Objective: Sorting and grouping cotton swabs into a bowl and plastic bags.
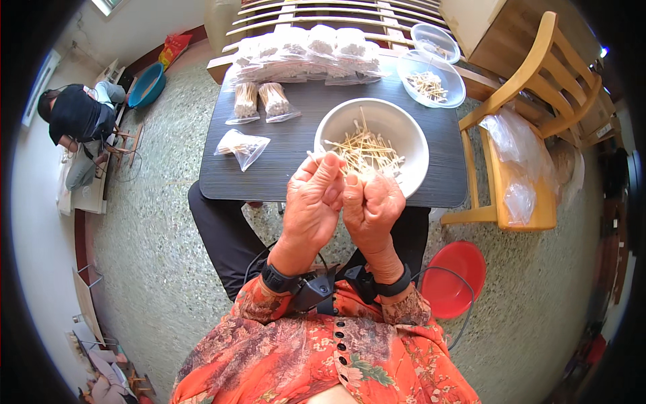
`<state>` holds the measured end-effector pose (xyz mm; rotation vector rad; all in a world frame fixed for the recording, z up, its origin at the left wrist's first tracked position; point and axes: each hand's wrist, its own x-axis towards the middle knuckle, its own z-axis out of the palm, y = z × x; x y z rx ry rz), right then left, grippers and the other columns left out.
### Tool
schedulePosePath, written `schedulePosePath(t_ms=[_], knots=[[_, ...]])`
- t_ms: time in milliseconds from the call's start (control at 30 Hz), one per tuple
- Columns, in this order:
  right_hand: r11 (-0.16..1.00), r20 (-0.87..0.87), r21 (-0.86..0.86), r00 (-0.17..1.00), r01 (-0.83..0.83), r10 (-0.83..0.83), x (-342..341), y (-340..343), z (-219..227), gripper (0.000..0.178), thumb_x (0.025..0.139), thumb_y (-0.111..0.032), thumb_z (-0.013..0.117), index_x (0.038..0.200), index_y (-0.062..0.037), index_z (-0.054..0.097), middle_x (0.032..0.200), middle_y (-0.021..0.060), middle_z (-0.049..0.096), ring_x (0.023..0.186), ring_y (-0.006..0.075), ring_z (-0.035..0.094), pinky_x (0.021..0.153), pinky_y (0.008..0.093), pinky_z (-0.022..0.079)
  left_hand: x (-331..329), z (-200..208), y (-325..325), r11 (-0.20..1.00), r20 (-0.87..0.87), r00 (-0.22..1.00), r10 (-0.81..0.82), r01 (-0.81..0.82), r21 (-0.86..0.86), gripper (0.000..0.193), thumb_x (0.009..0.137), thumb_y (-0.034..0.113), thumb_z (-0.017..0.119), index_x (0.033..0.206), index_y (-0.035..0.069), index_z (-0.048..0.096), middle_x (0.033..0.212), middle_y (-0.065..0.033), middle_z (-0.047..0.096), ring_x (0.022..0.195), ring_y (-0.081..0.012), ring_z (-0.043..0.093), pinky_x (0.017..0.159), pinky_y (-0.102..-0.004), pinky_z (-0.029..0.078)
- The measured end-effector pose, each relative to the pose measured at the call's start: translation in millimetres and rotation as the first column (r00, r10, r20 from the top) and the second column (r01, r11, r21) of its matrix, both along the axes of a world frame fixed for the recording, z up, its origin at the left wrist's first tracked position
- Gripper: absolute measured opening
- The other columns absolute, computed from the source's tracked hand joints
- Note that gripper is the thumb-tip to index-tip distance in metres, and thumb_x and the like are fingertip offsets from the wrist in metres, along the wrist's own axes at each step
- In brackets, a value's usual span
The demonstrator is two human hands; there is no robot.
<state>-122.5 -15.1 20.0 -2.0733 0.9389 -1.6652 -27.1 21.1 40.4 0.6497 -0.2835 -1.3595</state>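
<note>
My left hand point(313, 205) is closed in a pinch at the near rim of a white bowl point(415, 138). A cotton swab's white tip point(311, 154) pokes out beside its fingers. Close on its right, my right hand point(374, 202) is also closed, thumb against curled finger; what it pinches is hidden. Loose wooden-stick cotton swabs point(367, 147) lie jumbled in the bowl, one standing up against the far side. Left of the bowl, a small clear bag point(242, 147) with some swabs lies on the dark table point(296, 145).
Two filled swab bags point(274, 101) and a row of stacked packs point(303, 54) occupy the table's far side. Clear tubs point(441, 74) stand at the far right corner. A wooden chair point(531, 202) with plastic bags is at right, a red basin point(457, 279) below. Another person point(81, 114) sits far left.
</note>
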Motion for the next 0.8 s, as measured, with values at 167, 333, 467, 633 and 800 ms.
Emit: schedulePosePath(t_ms=[167, 333, 467, 633, 800], knots=[[0.985, -0.191, -0.173, 0.981, -0.004, -0.03, 1, -2, 7, 0.025, 0.082, -0.014, 0.063, 0.064, -0.0053, 0.049, 0.056, 0.0088, 0.048, 0.049, 0.0298, 0.049, 0.047, 0.0382, 0.037, -2, 6, -3, 0.992, 0.055, 0.995, 0.079, -0.084, 0.09, 0.033, 0.093, 0.031, 0.054, 0.097, -0.001, 0.058, 0.075, -0.0011, 0.054, 0.055, -0.004, 0.041, 0.047, -0.0184, 0.033], [0.996, -0.363, -0.061, 0.931, -0.068, 0.041, -12, -4, 27, 0.028, 0.081, -0.022, 0.067, 0.063, -0.0075, 0.05, 0.056, 0.008, 0.049, 0.05, 0.0293, 0.05, 0.047, 0.0379, 0.037, 8, -7, -2, 0.99, 0.064, 0.996, 0.066, -0.073, 0.117, 0.035, 0.095, 0.035, 0.05, 0.095, 0.001, 0.059, 0.073, -0.001, 0.054, 0.059, -0.0059, 0.047, 0.049, -0.02, 0.037], [0.985, -0.524, 0.057, 0.845, 0.162, -0.109, -39, -26, 37, 0.022, 0.078, -0.022, 0.068, 0.068, -0.0062, 0.057, 0.062, 0.0095, 0.054, 0.057, 0.0298, 0.056, 0.052, 0.0388, 0.043, 26, -8, -2, 1.0, -0.057, 0.998, 0.014, -0.015, -0.01, 0.034, 0.095, 0.035, 0.05, 0.091, 0.002, 0.059, 0.069, -0.0009, 0.054, 0.061, -0.0099, 0.05, 0.056, -0.0237, 0.043], [0.989, -0.537, -0.084, 0.83, 0.122, -0.148, -63, -83, 35, 0.007, 0.077, -0.007, 0.063, 0.076, -0.0048, 0.057, 0.077, 0.013, 0.058, 0.065, 0.0322, 0.058, 0.058, 0.0394, 0.048, 30, -6, -1, 0.993, -0.06, 0.992, 0.11, -0.107, 0.049, 0.027, 0.096, 0.029, 0.048, 0.093, 0.004, 0.058, 0.066, -0.0023, 0.051, 0.06, -0.0152, 0.05, 0.059, -0.0291, 0.045], [0.994, -0.795, -0.012, 0.602, 0.104, -0.073, -49, -100, 22, 0.004, 0.073, -0.002, 0.061, 0.076, -0.0022, 0.059, 0.078, 0.0155, 0.06, 0.071, 0.0332, 0.061, 0.063, 0.04, 0.051, 27, -5, -4, 0.99, -0.076, 0.988, 0.131, -0.127, 0.067, 0.026, 0.097, 0.025, 0.047, 0.094, 0.002, 0.058, 0.065, 0.0003, 0.046, 0.054, -0.011, 0.045, 0.052, -0.0253, 0.042]])
